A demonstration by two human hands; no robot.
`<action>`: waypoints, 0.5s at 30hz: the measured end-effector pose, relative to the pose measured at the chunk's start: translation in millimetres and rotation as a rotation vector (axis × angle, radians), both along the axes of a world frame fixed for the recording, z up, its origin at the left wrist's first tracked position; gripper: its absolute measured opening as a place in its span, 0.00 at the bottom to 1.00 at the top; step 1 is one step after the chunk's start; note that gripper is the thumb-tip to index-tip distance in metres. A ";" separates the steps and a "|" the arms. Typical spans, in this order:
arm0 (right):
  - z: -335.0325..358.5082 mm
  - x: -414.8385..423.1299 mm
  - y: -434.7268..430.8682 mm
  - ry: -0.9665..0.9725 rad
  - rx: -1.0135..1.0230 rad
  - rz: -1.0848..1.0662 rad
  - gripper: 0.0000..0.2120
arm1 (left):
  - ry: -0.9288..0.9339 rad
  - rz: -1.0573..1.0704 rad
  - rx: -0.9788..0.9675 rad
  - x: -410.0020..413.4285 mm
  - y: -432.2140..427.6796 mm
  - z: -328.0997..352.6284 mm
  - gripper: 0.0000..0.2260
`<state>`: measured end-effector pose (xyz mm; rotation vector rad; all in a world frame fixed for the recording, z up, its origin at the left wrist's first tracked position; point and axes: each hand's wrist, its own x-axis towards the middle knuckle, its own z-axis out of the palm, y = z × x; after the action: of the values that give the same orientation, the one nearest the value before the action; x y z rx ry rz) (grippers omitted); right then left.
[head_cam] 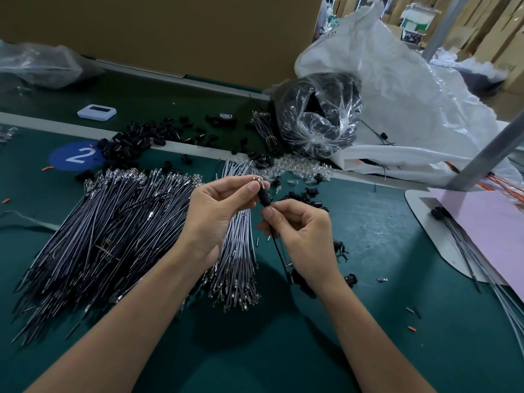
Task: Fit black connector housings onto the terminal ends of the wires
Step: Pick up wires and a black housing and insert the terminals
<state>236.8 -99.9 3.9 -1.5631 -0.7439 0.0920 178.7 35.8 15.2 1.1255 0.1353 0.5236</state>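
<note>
Two grips mid-insertion: left grip (pixel 215 211) pinches small black plastic housing (pixel 264 197), right grip (pixel 300 231) pinches thin black wire (pixel 279 251); next, prob. push wire home.

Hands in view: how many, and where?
2. Left hand holds the black connector housing at its top end; right hand pinches the wire just below it. Neither is hidden.

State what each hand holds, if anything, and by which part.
The left hand pinches the black connector housing at its upper end, by the metal terminals. The right hand pinches the wires just below the housing.
</note>
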 end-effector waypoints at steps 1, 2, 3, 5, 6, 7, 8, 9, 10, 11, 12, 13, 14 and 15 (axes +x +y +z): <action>-0.2 0.2 -0.1 -0.003 -0.001 -0.002 0.04 | 0.000 0.000 0.008 0.1 0.0 -0.2 0.10; -0.6 0.1 -0.3 -0.009 -0.004 -0.005 0.04 | 0.001 0.001 0.013 0.3 0.0 -0.8 0.10; -0.8 0.3 -0.4 -0.017 -0.008 -0.010 0.03 | 0.001 0.002 0.014 0.5 -0.1 -1.3 0.10; -1.5 0.8 -0.3 -0.036 -0.018 -0.019 0.03 | -0.001 -0.002 0.005 0.8 0.4 -2.0 0.10; -1.9 1.1 -0.2 -0.043 -0.021 -0.022 0.03 | -0.004 -0.005 0.000 0.9 0.5 -2.2 0.10; -2.3 1.5 0.0 -0.050 -0.024 -0.025 0.03 | -0.006 -0.007 -0.003 0.9 0.5 -2.4 0.10; -2.8 2.1 0.0 -0.054 -0.025 -0.027 0.03 | -0.007 -0.008 -0.005 0.9 0.5 -2.6 0.11; -3.3 2.8 0.0 -0.056 -0.026 -0.029 0.02 | -0.008 -0.008 -0.008 0.9 0.4 -2.6 0.11; -3.6 3.3 0.1 -0.057 -0.026 -0.028 0.02 | -0.010 -0.009 -0.013 0.9 0.7 -2.6 0.11; -3.9 3.6 0.0 -0.058 -0.026 -0.026 0.02 | -0.014 -0.012 -0.020 0.7 1.0 -2.6 0.11; -4.2 3.8 -0.2 -0.059 -0.026 -0.024 0.02 | -0.019 -0.017 -0.028 0.5 1.4 -2.5 0.11; -4.3 3.9 -0.4 -0.062 -0.026 -0.022 0.02 | -0.023 -0.023 -0.034 0.2 1.6 -2.6 0.10; -4.6 4.1 -0.5 -0.064 -0.026 -0.020 0.02 | -0.027 -0.030 -0.037 -0.1 1.8 -2.6 0.10; -4.7 4.1 -0.7 -0.066 -0.025 -0.018 0.02 | -0.030 -0.037 -0.034 -0.6 1.7 -2.5 0.09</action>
<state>240.9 -100.6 -0.8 -1.6030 -0.7828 0.0369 178.1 37.5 12.8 1.0842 0.0972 0.5031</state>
